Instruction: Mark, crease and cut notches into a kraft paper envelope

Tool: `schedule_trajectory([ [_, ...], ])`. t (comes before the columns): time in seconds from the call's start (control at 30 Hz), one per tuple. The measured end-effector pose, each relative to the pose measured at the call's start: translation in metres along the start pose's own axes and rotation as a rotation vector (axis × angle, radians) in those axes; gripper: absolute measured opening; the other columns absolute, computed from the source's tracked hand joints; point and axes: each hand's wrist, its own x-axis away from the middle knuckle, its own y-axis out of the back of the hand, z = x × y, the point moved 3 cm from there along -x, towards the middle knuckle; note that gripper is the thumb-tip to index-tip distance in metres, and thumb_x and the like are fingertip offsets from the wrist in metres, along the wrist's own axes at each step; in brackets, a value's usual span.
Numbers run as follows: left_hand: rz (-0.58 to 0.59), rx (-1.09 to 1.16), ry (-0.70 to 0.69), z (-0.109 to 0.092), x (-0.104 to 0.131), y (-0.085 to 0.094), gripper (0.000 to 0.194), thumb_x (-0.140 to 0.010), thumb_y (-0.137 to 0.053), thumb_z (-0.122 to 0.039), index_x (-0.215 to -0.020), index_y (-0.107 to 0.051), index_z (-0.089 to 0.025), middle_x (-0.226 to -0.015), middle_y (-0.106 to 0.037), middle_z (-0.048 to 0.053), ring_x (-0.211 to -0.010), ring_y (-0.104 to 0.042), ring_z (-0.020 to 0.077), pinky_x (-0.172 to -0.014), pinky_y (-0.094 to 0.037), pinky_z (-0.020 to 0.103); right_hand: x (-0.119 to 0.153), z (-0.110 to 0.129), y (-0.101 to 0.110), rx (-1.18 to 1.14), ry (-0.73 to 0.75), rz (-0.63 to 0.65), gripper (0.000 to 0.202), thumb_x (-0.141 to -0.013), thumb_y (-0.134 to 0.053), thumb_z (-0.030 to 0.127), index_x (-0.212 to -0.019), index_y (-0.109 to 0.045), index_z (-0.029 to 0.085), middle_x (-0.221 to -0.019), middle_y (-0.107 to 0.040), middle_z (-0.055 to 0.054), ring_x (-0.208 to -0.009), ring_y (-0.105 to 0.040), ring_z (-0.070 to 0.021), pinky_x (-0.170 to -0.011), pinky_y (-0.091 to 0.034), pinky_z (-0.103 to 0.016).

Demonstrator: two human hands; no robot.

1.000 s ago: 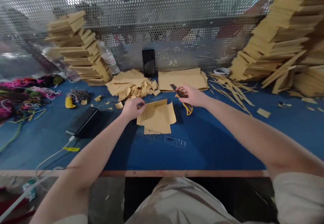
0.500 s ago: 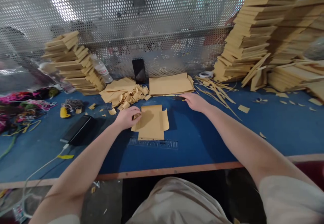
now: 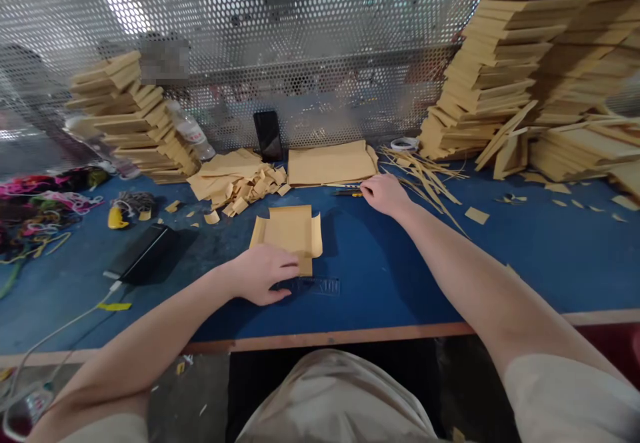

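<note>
A brown kraft-paper cutout point(image 3: 290, 229) with side flaps bent up lies in the middle of the blue table. My left hand point(image 3: 265, 273) is over its lower left edge, thumb and fingers apart and nothing visibly held. Partly hidden under those fingers is a clear plastic ruler point(image 3: 323, 286), just below the paper. Farther back, my right hand point(image 3: 385, 195) has its fingers closed at the end of a slim dark tool point(image 3: 348, 193) with a bit of yellow on it. Its exact kind is too small to tell.
Brown paper sheets point(image 3: 327, 163), paper scraps point(image 3: 245, 193) and thin strips point(image 3: 425, 173) lie along the back. Tall paper stacks point(image 3: 487, 89) rise at right, another stack point(image 3: 143, 123) at left. A phone point(image 3: 269, 136) leans on the mesh; a black power bank point(image 3: 143, 253) trails a cable.
My left hand has moved from the paper's left flap down toward its lower edge and the ruler. My right hand has shifted slightly right, still at the dark tool. The view has shifted slightly.
</note>
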Motion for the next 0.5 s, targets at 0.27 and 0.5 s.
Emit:
schedule_trajectory([
  [0.27,0.03,0.042,-0.003,-0.013,0.002,0.007,0.031,-0.093,-0.062,-0.022,-0.124,-0.069,-0.02,-0.109,-0.08,0.008,-0.089,-0.075,0.0237,-0.075,-0.055,0.036,0.001,-0.026,0.001,0.091,-0.036,0.073,0.04,-0.104,-0.069,0.042,-0.137,-0.065,0.02,-0.139,-0.066,-0.011,-0.117,-0.069,-0.0262,-0.098,-0.061,-0.049],
  [0.5,0.008,0.292,0.073,-0.01,0.001,0.011,0.008,-0.092,-0.063,-0.017,-0.096,-0.067,-0.022,-0.102,-0.075,0.005,-0.088,-0.072,0.0202,-0.072,-0.051,0.03,0.007,-0.051,0.002,0.145,-0.076,0.128,0.039,-0.104,-0.069,0.042,-0.136,-0.065,0.02,-0.138,-0.066,-0.011,-0.117,-0.069,-0.0257,-0.098,-0.061,-0.048],
])
